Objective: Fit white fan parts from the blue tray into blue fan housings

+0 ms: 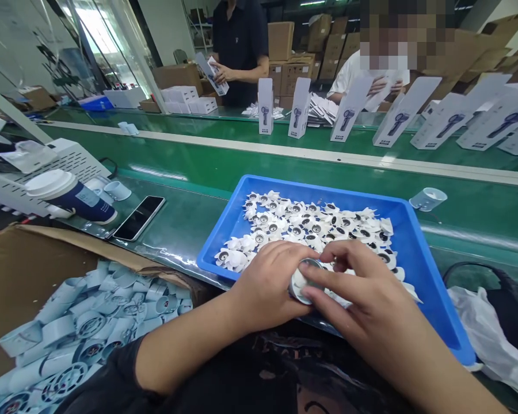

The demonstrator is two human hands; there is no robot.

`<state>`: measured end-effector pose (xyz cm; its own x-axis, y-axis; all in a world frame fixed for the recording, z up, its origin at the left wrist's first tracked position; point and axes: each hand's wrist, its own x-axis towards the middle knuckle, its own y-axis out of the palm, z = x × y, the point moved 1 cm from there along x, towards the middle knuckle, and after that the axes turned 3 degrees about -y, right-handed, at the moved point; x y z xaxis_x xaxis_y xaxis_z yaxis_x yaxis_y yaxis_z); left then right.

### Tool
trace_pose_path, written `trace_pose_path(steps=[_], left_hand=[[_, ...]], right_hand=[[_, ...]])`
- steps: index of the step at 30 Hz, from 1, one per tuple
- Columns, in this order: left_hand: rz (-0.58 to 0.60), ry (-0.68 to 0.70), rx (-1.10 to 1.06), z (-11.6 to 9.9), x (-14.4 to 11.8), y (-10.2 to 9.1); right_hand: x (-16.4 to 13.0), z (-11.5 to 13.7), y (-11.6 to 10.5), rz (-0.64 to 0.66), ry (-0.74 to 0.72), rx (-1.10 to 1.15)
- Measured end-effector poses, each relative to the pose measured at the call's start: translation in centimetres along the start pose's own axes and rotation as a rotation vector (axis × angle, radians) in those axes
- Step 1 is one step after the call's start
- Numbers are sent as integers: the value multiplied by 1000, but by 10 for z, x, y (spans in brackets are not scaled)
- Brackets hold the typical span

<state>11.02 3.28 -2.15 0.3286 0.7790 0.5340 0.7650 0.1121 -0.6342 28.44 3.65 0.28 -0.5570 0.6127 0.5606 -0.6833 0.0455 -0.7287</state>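
Note:
My left hand (270, 282) is closed around a short, light-coloured cylindrical housing (294, 292), its round opening turned toward me. A white fan wheel (300, 280) shows inside that opening. My right hand (362, 287) has its thumb and forefinger pinched at the opening, touching the wheel; the exact contact is partly hidden. Both hands are over the near edge of a blue tray (435, 299), in which many white fan wheels (297, 215) with dark ring-shaped centres lie loose.
A cardboard box (21, 259) of pale blue housings (90, 325) stands at left. On the green bench are a phone (139, 218), a lidded paper cup (75, 198) and a loose housing (429, 199). Upright white boxes (265, 106) line the conveyor (190, 155); two people work beyond. A plastic bag (487, 333) lies right.

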Motion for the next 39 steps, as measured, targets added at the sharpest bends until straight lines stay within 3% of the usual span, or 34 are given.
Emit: trace_pose_path(steps=[6, 10, 14, 19, 23, 27, 30, 34, 37, 39], left_hand=[[-28, -13, -2, 5, 6, 6], [6, -44, 27, 5, 10, 9], [-5, 13, 25, 4, 14, 11], [28, -9, 39, 3, 21, 14], [13, 11, 43, 1, 20, 14], [98, -22, 41, 10, 24, 6], [146, -132, 117, 33, 53, -7], [176, -396, 346, 77, 131, -16], [213, -426, 353, 107, 187, -4], [282, -445, 353, 123, 210, 10]], right_hand=[[-17, -6, -6, -65, -126, -137], [-25, -9, -6, -229, -125, -98], [-29, -13, -6, -83, -146, -152], [-31, -18, -10, -180, -113, -90], [-28, -21, -6, -59, -122, -141], [-37, -25, -17, -182, -111, -73], [-52, -28, -24, -229, -140, -35], [-71, -27, -22, -277, -103, -14], [-78, -21, -22, -272, -88, -23], [-81, -17, -24, -262, -89, -59]])
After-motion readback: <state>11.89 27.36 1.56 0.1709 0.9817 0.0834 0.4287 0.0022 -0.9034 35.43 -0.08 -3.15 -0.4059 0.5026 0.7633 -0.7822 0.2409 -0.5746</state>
